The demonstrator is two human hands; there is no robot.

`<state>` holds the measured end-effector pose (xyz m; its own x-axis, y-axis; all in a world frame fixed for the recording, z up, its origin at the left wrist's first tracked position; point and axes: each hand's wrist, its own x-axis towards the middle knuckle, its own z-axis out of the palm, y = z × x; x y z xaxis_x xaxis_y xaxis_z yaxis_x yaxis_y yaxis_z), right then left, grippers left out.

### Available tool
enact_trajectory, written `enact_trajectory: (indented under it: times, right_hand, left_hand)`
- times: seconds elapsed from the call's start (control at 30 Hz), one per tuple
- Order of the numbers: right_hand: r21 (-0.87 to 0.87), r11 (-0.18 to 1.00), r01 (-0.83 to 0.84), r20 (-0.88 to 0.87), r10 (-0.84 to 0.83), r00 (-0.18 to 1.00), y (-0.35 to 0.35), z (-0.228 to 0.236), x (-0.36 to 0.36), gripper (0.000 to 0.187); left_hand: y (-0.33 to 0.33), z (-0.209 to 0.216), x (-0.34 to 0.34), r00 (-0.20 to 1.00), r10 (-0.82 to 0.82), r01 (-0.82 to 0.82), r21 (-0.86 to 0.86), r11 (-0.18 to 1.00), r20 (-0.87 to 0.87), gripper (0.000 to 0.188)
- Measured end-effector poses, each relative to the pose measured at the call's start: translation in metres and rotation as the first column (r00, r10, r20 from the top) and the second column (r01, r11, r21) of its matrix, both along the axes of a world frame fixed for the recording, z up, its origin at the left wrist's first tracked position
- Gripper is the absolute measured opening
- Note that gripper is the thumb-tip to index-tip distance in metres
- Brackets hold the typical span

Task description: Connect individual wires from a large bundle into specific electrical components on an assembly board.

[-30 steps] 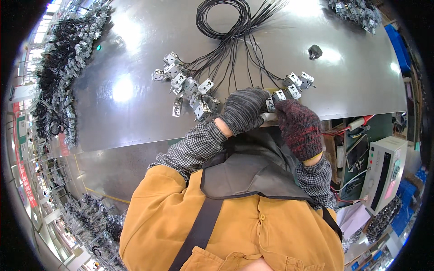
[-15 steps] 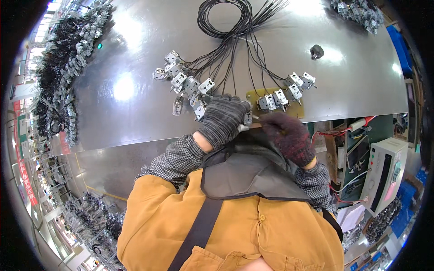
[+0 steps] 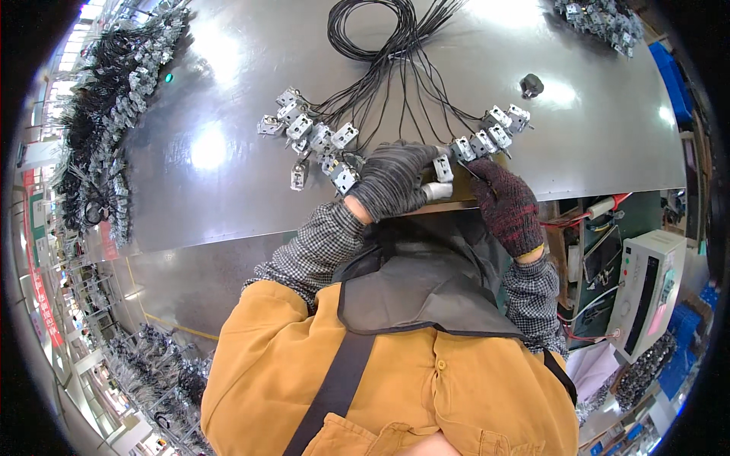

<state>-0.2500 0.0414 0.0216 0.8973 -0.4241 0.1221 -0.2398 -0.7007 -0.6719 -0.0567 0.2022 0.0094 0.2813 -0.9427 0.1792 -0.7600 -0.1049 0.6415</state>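
Note:
My left hand (image 3: 394,181), in a grey knit glove, is curled over a small white and metal wired part (image 3: 442,168) at the table's near edge, with a white cylindrical piece (image 3: 435,191) under its fingers. My right hand (image 3: 505,202), in a dark red glove, is beside it, pinching a thin dark tool (image 3: 468,170) whose tip points at that part. A row of similar parts (image 3: 493,132) lies just beyond my right hand. Another cluster (image 3: 308,137) lies left of my left hand. Black wires (image 3: 380,34) run from all of them to a coiled bundle at the far side.
The metal table (image 3: 205,190) is shiny. Heaps of wired parts lie along its left edge (image 3: 106,114) and far right corner (image 3: 601,19). A black knob (image 3: 531,84) sits at the right. A white box-shaped device (image 3: 646,289) stands below the table's right end.
Both hands dipped toward my body half a second ago, then came back to the table edge. The left hand now covers a part near the right-hand row.

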Motion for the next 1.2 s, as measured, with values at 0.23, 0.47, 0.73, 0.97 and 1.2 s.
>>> enact_trajectory:
  times: [0.23,0.47,0.73,0.97,1.2]
  right_hand:
    - [0.000,0.998,-0.064,0.031,0.064,0.997,0.017,0.034,0.006,0.021]
    - [-0.153,0.984,-0.093,-0.118,0.075,0.990,0.019,0.041,0.008,0.021]
    - [-0.165,0.984,-0.068,-0.080,0.055,0.995,0.021,0.036,0.010,0.022]
    - [-0.146,0.989,-0.037,-0.096,0.023,0.995,0.021,0.037,0.011,0.019]
    - [0.045,0.999,-0.006,-0.011,0.007,1.000,0.021,0.033,0.004,0.021]
  left_hand:
    - [-0.005,0.001,-0.008,0.992,-0.031,0.015,0.126,0.992,0.126,0.050]
    - [-0.008,0.006,-0.010,0.992,0.001,-0.022,0.166,0.986,0.125,0.049]
    - [-0.012,0.007,-0.010,0.988,-0.019,-0.012,0.196,0.980,0.154,0.048]
    - [-0.015,0.007,-0.013,0.992,-0.013,-0.009,0.167,0.986,0.129,0.049]
    - [0.006,0.014,-0.018,0.998,0.058,-0.060,0.102,0.993,0.028,0.071]
